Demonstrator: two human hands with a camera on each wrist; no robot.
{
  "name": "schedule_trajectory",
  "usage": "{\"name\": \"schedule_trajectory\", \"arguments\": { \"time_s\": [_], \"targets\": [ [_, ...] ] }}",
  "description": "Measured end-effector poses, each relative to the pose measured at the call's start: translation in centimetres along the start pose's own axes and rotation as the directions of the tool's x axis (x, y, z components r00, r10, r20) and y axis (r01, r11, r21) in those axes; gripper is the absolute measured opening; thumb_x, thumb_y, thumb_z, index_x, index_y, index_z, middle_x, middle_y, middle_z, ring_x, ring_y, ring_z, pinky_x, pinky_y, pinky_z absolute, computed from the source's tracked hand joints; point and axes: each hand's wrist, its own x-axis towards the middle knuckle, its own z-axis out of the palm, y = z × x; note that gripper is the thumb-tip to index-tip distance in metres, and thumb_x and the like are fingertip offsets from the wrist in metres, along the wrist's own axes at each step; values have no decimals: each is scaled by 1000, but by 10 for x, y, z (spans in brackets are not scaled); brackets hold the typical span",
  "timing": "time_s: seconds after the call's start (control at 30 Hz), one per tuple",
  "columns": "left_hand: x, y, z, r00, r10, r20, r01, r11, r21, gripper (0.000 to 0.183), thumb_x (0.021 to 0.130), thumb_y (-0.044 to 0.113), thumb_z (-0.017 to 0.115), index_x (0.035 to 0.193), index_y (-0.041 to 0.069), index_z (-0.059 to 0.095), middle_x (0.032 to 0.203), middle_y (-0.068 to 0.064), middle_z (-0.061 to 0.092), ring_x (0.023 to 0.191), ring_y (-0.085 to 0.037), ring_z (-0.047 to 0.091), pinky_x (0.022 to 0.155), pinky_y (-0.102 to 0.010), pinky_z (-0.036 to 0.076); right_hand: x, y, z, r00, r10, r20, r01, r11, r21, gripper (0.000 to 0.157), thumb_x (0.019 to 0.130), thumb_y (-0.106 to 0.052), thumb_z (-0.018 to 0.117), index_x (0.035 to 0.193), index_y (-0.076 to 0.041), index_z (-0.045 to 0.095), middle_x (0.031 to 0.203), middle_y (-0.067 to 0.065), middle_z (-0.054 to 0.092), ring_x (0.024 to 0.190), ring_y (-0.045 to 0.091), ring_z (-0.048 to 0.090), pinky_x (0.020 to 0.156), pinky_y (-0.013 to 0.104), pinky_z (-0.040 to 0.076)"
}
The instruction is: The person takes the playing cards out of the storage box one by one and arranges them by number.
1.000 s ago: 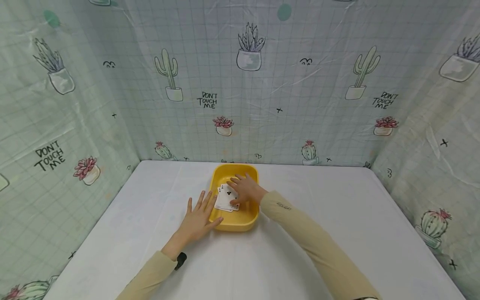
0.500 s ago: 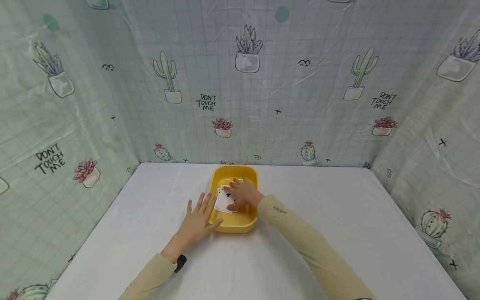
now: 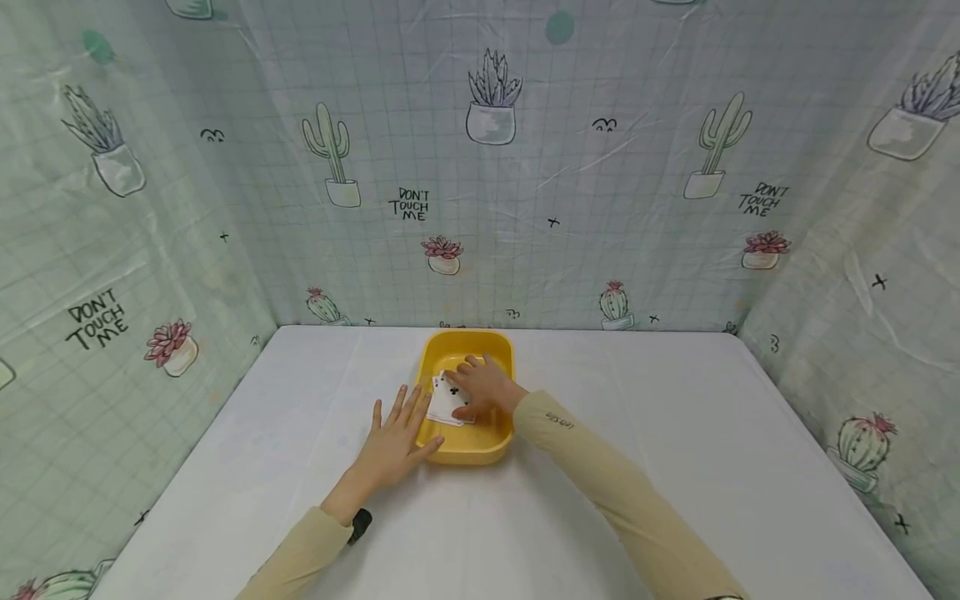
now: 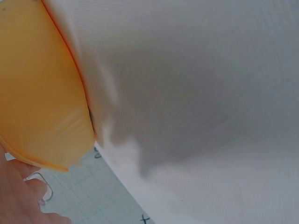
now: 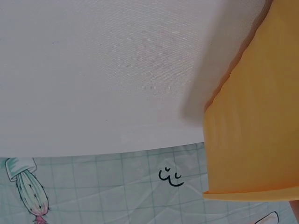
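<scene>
A yellow plastic bin point(image 3: 472, 457) stands on the white table, with a small overlapping stack of playing cards point(image 3: 441, 407) lying face up inside it; black clubs show on the top card. My right hand point(image 3: 486, 387) reaches in over the bin's right rim, its spread fingers and thumb resting over the cards and covering their right part. Along the bin's left rim lies my left hand point(image 3: 388, 450), fingers spread and thumb toward the near corner. The left wrist view shows the bin's outer wall point(image 4: 42, 88) and part of the left hand point(image 4: 18, 196).
The white table point(image 3: 637, 467) spreads around the bin on all sides. A curtain point(image 3: 555, 167) printed with cacti hangs behind its back edge and along both sides. A dark band point(image 3: 360, 525) sits at the left wrist.
My right hand has shifted slightly left and toward me over the cards, then stayed nearly still. The left hand keeps its place at the rim. The view tilts slightly.
</scene>
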Motion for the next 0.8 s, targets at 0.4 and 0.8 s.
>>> {"name": "schedule_trajectory", "arguments": {
  "time_s": [0.4, 0.8],
  "targets": [
    [1, -1, 1, 1000, -3, 20, 3, 1000, 8, 74, 88, 56, 39, 144, 15, 14, 150, -9, 15, 139, -30, 5, 103, -63, 8, 1, 5, -1, 995, -66, -74, 67, 998, 9, 78, 78, -64, 48, 141, -24, 26, 142, 1, 35, 133, 26, 29, 108, 48, 21],
    [1, 0, -1, 1000, -1, 10, 1, 1000, 12, 75, 87, 55, 41, 144, 12, 15, 150, -10, 16, 139, -32, 9, 103, -63, 10, -13, 16, -17, 998, -56, -32, 59, 993, 100, 92, 72, -65, 54, 143, -17, 20, 144, 6, 31, 132, 28, 29, 107, 52, 19]
  ]
}}
